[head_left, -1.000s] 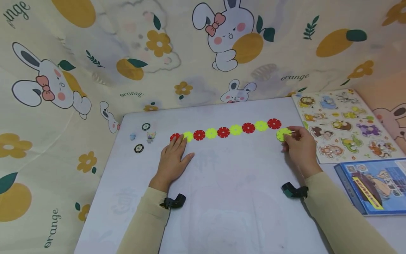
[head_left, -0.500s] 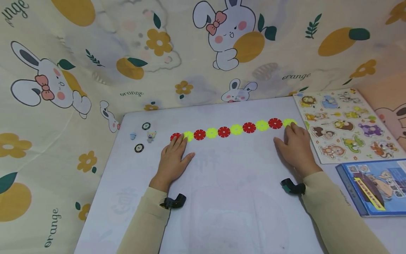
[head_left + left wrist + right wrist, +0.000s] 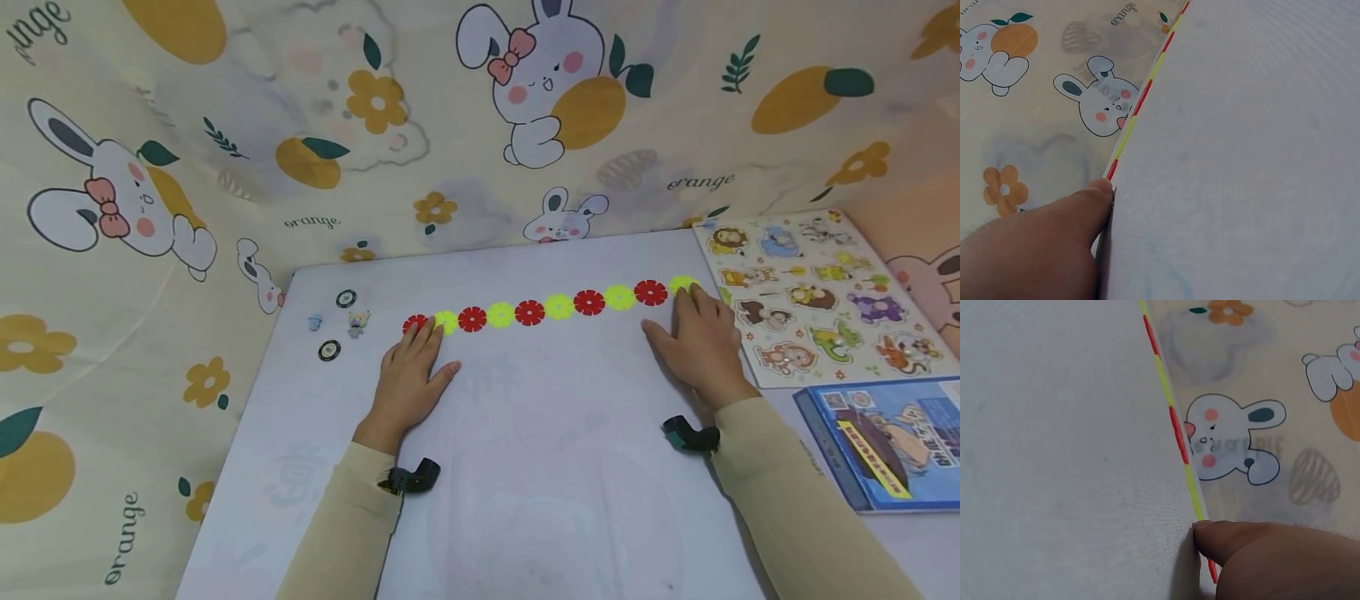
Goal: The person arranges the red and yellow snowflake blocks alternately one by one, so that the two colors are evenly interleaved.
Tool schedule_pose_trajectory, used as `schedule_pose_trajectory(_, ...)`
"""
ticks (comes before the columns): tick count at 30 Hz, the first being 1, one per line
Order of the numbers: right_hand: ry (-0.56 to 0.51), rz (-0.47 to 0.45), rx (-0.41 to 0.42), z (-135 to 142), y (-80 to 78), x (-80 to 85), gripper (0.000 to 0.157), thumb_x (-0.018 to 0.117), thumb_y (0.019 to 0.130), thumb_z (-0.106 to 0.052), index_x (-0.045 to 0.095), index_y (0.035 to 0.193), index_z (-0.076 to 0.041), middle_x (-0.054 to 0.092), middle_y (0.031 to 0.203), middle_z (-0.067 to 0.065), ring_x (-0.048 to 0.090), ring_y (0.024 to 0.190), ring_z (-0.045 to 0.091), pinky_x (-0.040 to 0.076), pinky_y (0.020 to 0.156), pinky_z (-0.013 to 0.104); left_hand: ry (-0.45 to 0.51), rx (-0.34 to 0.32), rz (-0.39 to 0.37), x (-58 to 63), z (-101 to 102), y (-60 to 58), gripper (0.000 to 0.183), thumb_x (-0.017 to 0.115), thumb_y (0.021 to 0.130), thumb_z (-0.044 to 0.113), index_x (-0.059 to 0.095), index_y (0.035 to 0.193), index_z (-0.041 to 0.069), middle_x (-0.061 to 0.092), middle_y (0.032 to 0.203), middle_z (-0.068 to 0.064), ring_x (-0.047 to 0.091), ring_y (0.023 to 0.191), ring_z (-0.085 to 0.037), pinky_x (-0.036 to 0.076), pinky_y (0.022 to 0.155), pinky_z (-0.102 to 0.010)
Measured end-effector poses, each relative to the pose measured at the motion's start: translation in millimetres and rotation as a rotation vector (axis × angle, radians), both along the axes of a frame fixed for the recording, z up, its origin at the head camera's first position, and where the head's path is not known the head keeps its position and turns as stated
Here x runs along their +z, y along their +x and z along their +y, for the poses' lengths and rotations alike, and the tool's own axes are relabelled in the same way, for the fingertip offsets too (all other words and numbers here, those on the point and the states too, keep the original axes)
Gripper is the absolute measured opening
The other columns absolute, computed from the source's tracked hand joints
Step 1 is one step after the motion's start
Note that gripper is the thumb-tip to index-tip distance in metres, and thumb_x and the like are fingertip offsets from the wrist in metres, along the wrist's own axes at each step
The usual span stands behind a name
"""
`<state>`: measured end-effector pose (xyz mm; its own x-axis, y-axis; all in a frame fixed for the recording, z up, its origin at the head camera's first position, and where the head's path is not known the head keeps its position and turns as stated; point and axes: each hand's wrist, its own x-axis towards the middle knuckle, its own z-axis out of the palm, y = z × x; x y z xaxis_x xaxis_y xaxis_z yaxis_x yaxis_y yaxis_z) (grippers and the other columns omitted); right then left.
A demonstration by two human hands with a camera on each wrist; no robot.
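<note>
A row of flat notched snowflake discs, red and yellow-green by turns, runs across the white table [image 3: 570,433]. My left hand [image 3: 405,383] rests flat at the row's left end, its fingertips on the first red disc [image 3: 413,319] and the edge of the yellow-green disc [image 3: 447,323] beside it. At the right end, fingertips of my right hand [image 3: 701,346] touch the last yellow-green disc [image 3: 682,284], partly covering it. Left of that lies a red disc [image 3: 650,292]. Both wrist views show the row edge-on, with a thumb [image 3: 1094,197] near it in the left one.
Two black rings [image 3: 346,298], a small figurine [image 3: 357,323] and a tiny blue piece [image 3: 315,321] lie at the far left. An animal puzzle board [image 3: 825,300] and a blue box [image 3: 892,442] sit at the right. Patterned cloth [image 3: 420,167] hangs behind.
My right hand has moved a yellow-green disc up to the row's right end and loosened its pinch, fingertips now on top. The left hand stays in place.
</note>
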<state>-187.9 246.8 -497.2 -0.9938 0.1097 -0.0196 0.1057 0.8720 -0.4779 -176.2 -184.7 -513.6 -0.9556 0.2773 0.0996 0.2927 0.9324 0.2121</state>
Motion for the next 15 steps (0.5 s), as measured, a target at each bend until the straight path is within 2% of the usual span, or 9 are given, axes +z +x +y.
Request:
schedule_pose_trajectory(10,0.018,0.005,0.009,-0.6,1.5,-1.8,0.090,0.053,0.091,-0.056,0.018,0.151,0.001,0.006,0.156,0.023,0.001,0.138,0.045,0.004,0.101,0.070,-0.004,0.003,-0.009,-1.2,0.8,0.3,0.077,0.039,0.091,0.065,0.028,0.152,0.019,0.016,0.158,0.000,0.008,0.144,-0.024,0.015,0.110,-0.050)
schedule_pose_trajectory(15,-0.016,0.015,0.009,-1.3,3.2,-4.4,0.089,0.052,0.091,-0.056,0.016,0.152,-0.003,0.003,0.157,0.021,0.000,0.139,0.045,0.003,0.102,0.070,-0.006,0.003,0.003,-3.2,1.4,1.4,0.076,0.041,0.092,0.063,0.029,0.152,0.018,0.018,0.158,-0.001,0.010,0.144,-0.025,0.017,0.109,-0.051)
